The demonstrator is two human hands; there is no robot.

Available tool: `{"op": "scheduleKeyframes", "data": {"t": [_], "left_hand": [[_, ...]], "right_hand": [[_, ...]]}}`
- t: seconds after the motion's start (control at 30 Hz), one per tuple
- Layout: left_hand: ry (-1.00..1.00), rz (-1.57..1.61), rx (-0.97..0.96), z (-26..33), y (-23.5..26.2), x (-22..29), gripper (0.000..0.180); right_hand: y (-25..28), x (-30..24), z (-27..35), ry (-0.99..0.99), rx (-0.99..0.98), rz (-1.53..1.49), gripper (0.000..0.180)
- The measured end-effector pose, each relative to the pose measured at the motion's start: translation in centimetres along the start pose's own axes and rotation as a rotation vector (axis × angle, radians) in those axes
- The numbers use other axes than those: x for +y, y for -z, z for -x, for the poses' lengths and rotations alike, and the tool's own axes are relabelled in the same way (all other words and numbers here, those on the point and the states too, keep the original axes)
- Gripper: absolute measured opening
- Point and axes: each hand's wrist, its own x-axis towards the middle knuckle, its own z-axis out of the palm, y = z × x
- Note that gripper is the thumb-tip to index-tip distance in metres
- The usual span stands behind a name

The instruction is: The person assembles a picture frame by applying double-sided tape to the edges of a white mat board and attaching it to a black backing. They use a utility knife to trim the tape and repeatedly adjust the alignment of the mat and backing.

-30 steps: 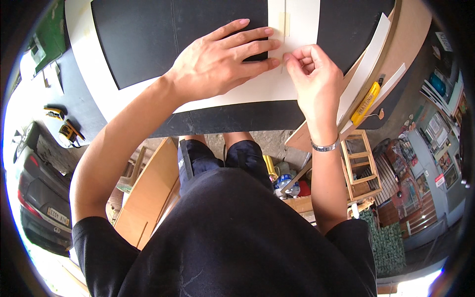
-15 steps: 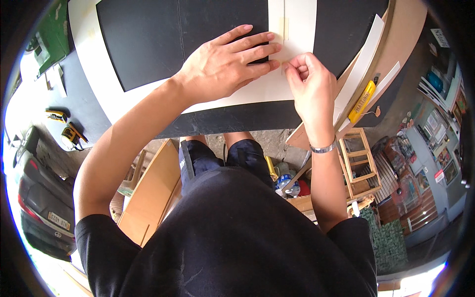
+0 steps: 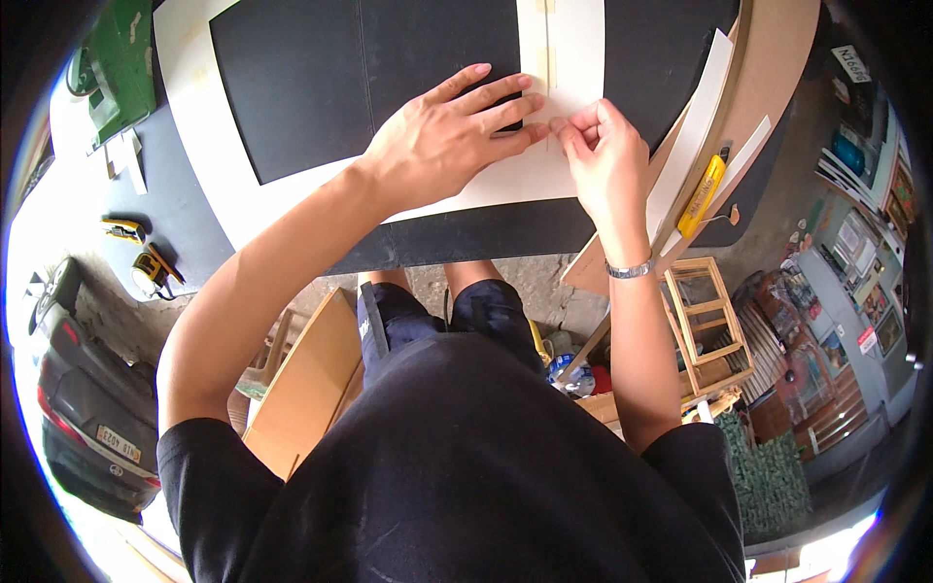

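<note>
A white cardboard frame (image 3: 573, 58), pieced together along a seam on its right side, lies on the black table (image 3: 437, 249). Pale strips of masking tape (image 3: 546, 68) cross that seam. My left hand (image 3: 442, 136) rests flat with fingers spread, its fingertips on the frame's right side. Close to those fingertips, my right hand (image 3: 601, 146) has thumb and forefinger pinched together at the seam. Whatever is in the pinch is too small or hidden to make out. A yellow utility knife (image 3: 702, 197) lies to the right of my right hand.
White strips (image 3: 692, 126) and a brown board (image 3: 782, 58) lie at the right. A tape measure (image 3: 153, 272) and a yellow-black tool (image 3: 123, 230) sit at the table's left. Below stand a wooden panel (image 3: 301, 369) and a wooden frame (image 3: 708, 330). A parked car (image 3: 92, 418) is beyond.
My right hand's pinch has shifted slightly left along the seam, nearer my left fingertips. My left hand stays pressed flat. The whole view has shifted a little.
</note>
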Motion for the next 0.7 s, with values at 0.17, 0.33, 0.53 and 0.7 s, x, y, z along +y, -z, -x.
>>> {"op": "scheduleKeyframes", "data": {"t": [0.17,0.33,0.53,0.7], "left_hand": [[-0.009,0.043,0.013,-0.2,1.0,0.0,0.05],[-0.007,0.088,0.031,0.0,0.6,0.0,0.043],[-0.017,0.178,0.108,-0.1,0.5,-0.4,0.039],[-0.014,0.189,0.104,-0.1,0.4,-0.6,0.036]], "right_hand": [[-0.7,0.1,0.6,0.077,0.083,0.036,0.019],[-0.8,0.5,1.1,0.121,0.05,0.028,0.017],[-0.6,0.0,0.3,0.116,0.025,0.042,0.014],[-0.7,0.4,1.4,0.209,0.043,0.126,0.013]]}}
